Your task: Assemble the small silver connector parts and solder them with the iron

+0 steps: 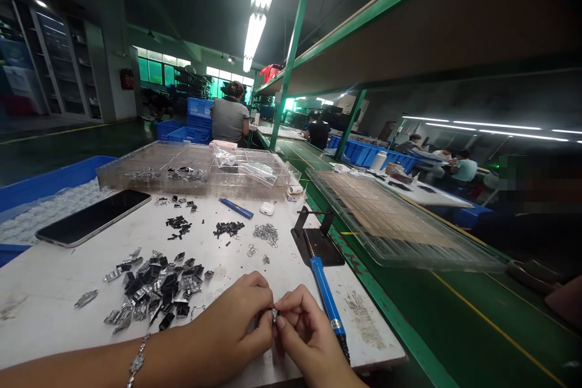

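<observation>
My left hand (pixel 240 318) and my right hand (pixel 304 330) meet at the near edge of the white worktable (pixel 59 291). Together their fingertips pinch one small silver metal part (pixel 274 314). A bracelet hangs on my left wrist. Left of my hands lies a heap of black and silver small parts (pixel 154 291). Smaller piles of black pieces (pixel 228 228) and thin metal springs (pixel 266 233) lie further back. A blue-handled tool (pixel 328 297) rests just right of my right hand, its tip on a black stand (pixel 316 242).
A dark phone (pixel 93 217) lies at the table's left. A clear compartment box (pixel 195 170) stands at the back, a blue pen (pixel 236 208) before it. A clear tray (pixel 400 224) sits on the green conveyor at right. Blue bins and seated workers are beyond.
</observation>
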{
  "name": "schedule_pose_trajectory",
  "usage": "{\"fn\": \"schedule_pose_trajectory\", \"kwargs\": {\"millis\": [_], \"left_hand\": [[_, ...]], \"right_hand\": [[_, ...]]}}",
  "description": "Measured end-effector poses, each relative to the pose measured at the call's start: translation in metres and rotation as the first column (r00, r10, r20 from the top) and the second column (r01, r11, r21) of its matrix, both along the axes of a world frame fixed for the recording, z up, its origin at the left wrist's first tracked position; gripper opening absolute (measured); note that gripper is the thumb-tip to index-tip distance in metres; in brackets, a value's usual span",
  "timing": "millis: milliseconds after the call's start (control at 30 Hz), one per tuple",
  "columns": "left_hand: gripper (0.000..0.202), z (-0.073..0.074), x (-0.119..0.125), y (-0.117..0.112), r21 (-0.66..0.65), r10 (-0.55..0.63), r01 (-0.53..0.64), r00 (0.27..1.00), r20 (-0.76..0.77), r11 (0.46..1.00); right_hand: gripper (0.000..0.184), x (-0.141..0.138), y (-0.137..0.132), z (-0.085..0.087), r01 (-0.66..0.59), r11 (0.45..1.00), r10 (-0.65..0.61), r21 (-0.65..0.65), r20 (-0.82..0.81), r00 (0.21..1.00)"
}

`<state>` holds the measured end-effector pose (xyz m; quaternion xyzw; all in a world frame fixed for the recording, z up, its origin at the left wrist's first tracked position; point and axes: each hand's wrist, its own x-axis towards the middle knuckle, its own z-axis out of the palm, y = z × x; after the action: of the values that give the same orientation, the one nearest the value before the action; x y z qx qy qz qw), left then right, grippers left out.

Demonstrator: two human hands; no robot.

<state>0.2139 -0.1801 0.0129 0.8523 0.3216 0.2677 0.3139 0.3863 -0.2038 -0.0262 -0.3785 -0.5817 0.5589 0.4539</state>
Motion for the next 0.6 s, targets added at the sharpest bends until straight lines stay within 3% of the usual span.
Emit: {"fn": "schedule_pose_trajectory", "kwargs": {"millis": [600], "left_hand": [[0.013,-0.0019,-0.0007,-0.0015,0.054,-0.017,0.018,1.0,-0.026,0.998]], "right_hand": [[0.036,-0.0008,0.0009,0.0007,-0.009,1.0,0.009,0.01,-0.019,1.0]]}}
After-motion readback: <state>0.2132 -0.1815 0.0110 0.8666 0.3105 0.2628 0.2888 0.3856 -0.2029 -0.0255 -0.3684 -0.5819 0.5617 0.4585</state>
